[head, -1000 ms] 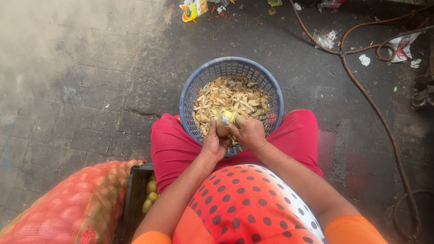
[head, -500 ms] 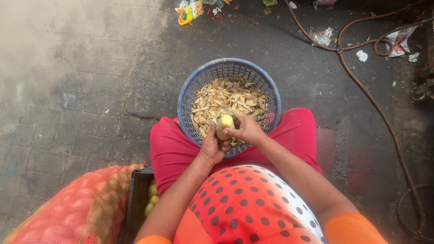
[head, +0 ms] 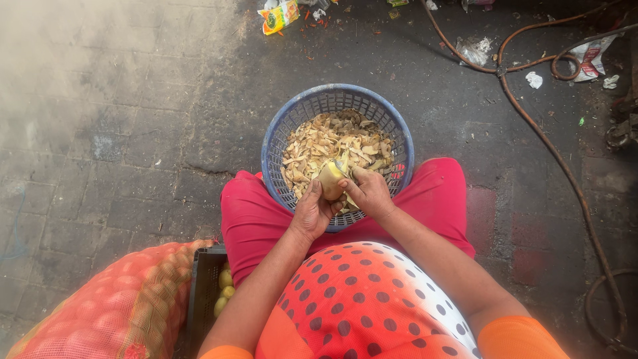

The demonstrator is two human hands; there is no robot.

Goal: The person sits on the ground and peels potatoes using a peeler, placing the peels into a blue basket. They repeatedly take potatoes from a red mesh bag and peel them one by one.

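Note:
My left hand (head: pixel 312 211) grips a yellowish, partly peeled potato (head: pixel 330 181) over a round blue plastic basket (head: pixel 279 133) that rests between my knees. The basket is filled with pale potato peelings (head: pixel 325 141). My right hand (head: pixel 371 193) is closed against the potato's right side; a peeling tool in it is hidden by the fingers, so I cannot tell what it holds. A strip of peel hangs from the potato's top. Red trousers (head: pixel 252 219) cover my legs on both sides of the basket.
A red mesh sack of potatoes (head: pixel 106 309) lies at my lower left, beside a dark crate (head: pixel 203 292) holding several peeled potatoes (head: pixel 224 292). A brown hose (head: pixel 551 143) snakes along the wet paved floor at right. Litter and a yellow wrapper (head: pixel 279 14) lie at the top.
The potato has turned a little in my left hand, and my right hand has shifted along its side. The basket stays in place.

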